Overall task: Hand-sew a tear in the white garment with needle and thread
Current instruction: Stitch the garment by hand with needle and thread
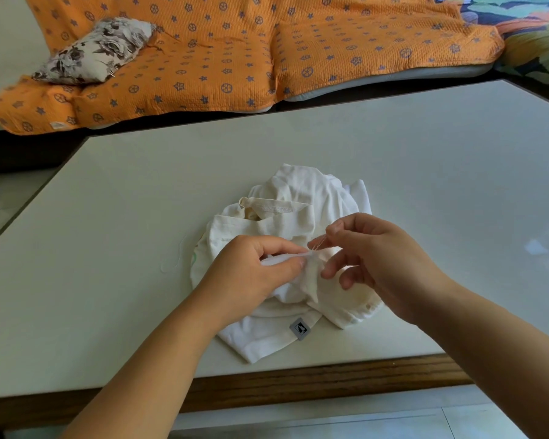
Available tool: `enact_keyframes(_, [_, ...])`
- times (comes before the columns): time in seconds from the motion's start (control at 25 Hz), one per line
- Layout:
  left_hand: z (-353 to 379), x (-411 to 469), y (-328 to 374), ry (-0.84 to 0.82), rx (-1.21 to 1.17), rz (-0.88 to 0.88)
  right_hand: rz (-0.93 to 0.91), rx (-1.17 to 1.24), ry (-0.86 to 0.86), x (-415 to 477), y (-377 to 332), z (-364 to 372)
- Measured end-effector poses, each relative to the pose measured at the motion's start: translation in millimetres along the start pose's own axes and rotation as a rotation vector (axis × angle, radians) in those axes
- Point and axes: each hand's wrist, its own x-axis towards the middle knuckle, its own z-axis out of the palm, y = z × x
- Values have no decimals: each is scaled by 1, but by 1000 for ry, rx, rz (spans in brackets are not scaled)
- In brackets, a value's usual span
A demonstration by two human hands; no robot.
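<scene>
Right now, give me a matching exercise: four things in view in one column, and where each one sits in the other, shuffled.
Things:
1. garment
2. pillow
3. label
4. thread

Places:
A. on the orange blanket
B. pinched in the right hand
C. bunched on the table
D. on the garment's near edge

Pairs: 1-C, 2-A, 3-D, 4-B
</scene>
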Motion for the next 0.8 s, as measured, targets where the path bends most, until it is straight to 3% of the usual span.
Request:
enact_keyframes(0.24, [-1,-1,2,-32,-47,-20,-86,83,83,5,-8,-10])
enact_keyframes(0.8, [-4,-2,3,-127,-54,-47,-68,737,131,25,-19,-37])
